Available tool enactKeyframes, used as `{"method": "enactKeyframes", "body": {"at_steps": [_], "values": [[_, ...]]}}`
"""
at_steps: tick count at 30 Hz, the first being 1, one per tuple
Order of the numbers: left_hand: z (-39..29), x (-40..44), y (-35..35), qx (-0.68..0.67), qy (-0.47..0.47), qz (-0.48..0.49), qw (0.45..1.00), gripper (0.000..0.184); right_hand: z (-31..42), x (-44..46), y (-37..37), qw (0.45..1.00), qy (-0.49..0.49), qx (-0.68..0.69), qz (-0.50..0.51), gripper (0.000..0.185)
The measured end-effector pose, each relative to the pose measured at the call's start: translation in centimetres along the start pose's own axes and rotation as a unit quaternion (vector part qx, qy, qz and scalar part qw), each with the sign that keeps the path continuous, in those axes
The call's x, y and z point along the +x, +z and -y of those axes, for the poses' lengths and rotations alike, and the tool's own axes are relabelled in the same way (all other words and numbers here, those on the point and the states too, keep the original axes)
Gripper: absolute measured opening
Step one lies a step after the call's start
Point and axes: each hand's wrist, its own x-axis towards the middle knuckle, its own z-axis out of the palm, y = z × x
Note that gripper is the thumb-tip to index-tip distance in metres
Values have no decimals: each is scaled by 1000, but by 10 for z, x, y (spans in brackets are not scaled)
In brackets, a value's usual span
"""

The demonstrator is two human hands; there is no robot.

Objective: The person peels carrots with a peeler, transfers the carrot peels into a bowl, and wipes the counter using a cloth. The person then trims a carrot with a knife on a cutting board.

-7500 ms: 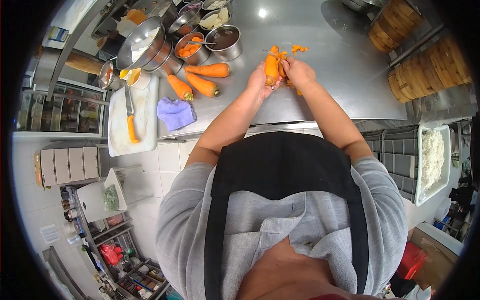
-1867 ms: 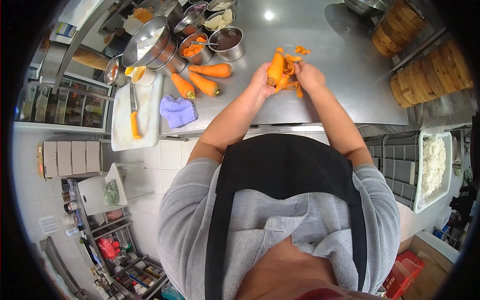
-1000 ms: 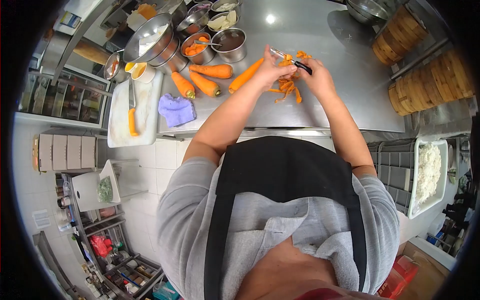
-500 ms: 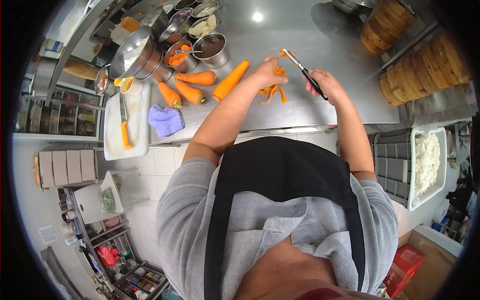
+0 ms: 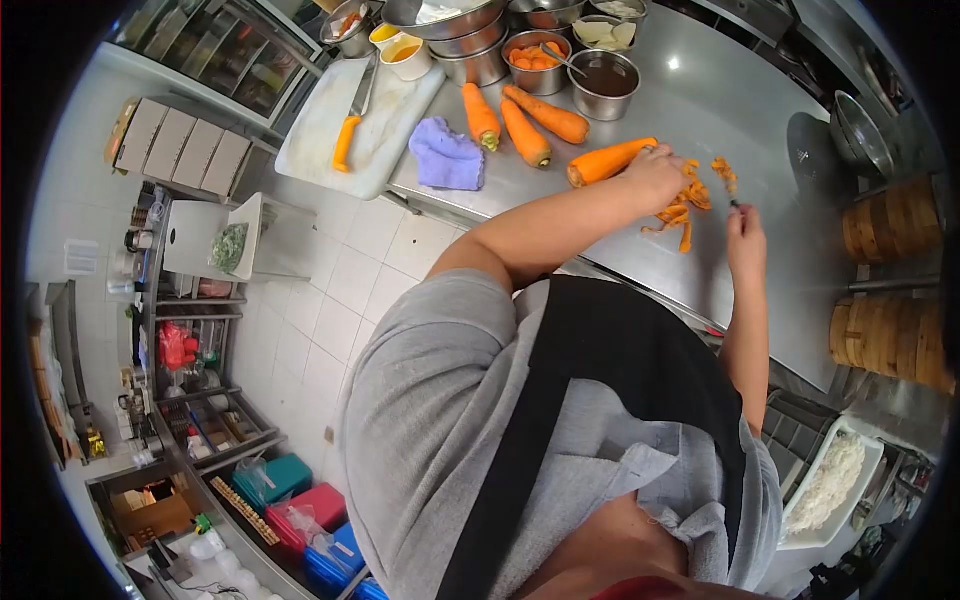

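My left hand [image 5: 657, 178] is at the narrow end of a peeled carrot [image 5: 608, 163] on the steel table; its fingers are bent, and whether they grip the carrot is unclear. Orange peelings [image 5: 678, 216] lie beside that hand. My right hand [image 5: 744, 224] is closed on the dark handle of the peeler [image 5: 734, 196], whose head is near a small pile of peelings [image 5: 724, 168]. Three more carrots [image 5: 525, 134] lie together, left of the peeled one. A purple cloth [image 5: 446, 155] is by the table's front edge.
A knife with a yellow handle [image 5: 346, 144] lies on a white cutting board [image 5: 300, 150]. Metal bowls [image 5: 606, 105] with food and sauce stand at the back. Bamboo steamers [image 5: 890, 335] are on the right, above a white tray of white shreds [image 5: 870, 470].
The view has turned, so the scene appears rotated. My left hand has moved from the peelings to the peeled carrot. My right hand still holds the peeler, now lower over the table.
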Motion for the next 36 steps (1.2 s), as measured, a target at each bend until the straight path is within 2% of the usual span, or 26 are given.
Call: {"method": "enactKeyframes", "body": {"at_steps": [1, 3, 4, 5, 6, 7, 8, 9, 10, 11, 13, 14, 16, 17, 19, 20, 21, 23, 25, 27, 29, 30, 31, 33, 35, 36], "values": [[3, -10, -8, 62, 38, -29, 997, 18, 1, -4, 2, 1000, 4, -3, -2, 26], [20, -17, -39, 108, -104, 83, 985, 19, 1, -6, 10, 1000, 9, -9, 27, 26], [43, -27, -48, 105, -134, 45, 984, 20, -7, -4, 19, 999, 2, 13, 33, 24], [68, -36, -56, 99, -162, 9, 982, 21, 5, -6, 22, 986, 69, 117, 99, 23], [80, -36, -78, 141, -226, 80, 961, 29, 28, -15, 25, 953, 138, 220, 159, 21], [98, -45, -89, 153, -213, 112, 959, 41, 60, -25, 27, 933, 166, 266, 180, 20], [123, -45, -85, 98, -271, 129, 949, 53, 74, -31, 38, 889, 172, 374, 201, 24], [126, -45, -97, 26, -310, 174, 934, 63, 63, -28, 57, 867, 159, 409, 236, 26], [137, -48, -90, 50, -290, 187, 937, 69, 70, -28, 69, 856, 163, 428, 240, 30], [138, -44, -88, 44, -272, 194, 942, 69, 81, -29, 75, 846, 188, 437, 243, 30], [136, -31, -81, -11, -359, 267, 894, 74, 91, -27, 85, 838, 220, 446, 225, 31], [133, -27, -80, -15, -341, 275, 899, 74, 90, -26, 91, 831, 245, 450, 214, 31], [124, -24, -79, 52, -377, 237, 894, 85, 78, -26, 91, 826, 276, 454, 189, 30], [122, -20, -77, 48, -365, 241, 898, 85, 70, -26, 89, 840, 278, 432, 175, 29], [117, -12, -77, 86, -413, 247, 872, 92, 53, -17, 81, 856, 278, 408, 156, 27], [111, -10, -78, 102, -423, 260, 862, 94, 42, -12, 75, 883, 252, 368, 142, 29], [108, -10, -76, 102, -423, 261, 862, 94, 31, -8, 70, 908, 226, 329, 131, 32], [108, -7, -78, 90, -442, 269, 851, 90, 15, -3, 60, 919, 185, 336, 94, 31], [114, -9, -75, 69, -454, 257, 851, 85, 24, 1, 44, 949, 114, 294, 20, 31], [131, -21, -62, 52, -470, 249, 846, 80, 38, -6, 33, 927, 138, 346, 34, 31], [158, -36, -50, -63, -495, 155, 853, 71, 34, -11, 31, 902, 132, 397, 107, 25], [139, -36, -69, -168, -543, 122, 814, 60, 30, -14, 34, 899, 135, 401, 116, 25], [131, -41, -90, -163, -549, 115, 812, 60, 23, -16, 36, 896, 129, 406, 125, 25], [120, -53, -124, -403, -566, 43, 718, 48, 12, -17, 34, 890, 137, 407, 153, 25], [112, -82, -141, -508, -501, -57, 698, 50, 10, -17, 23, 891, 147, 389, 183, 26], [73, -91, -163, -523, -460, -77, 714, 49, 8, -17, 19, 891, 162, 368, 212, 27]]}}
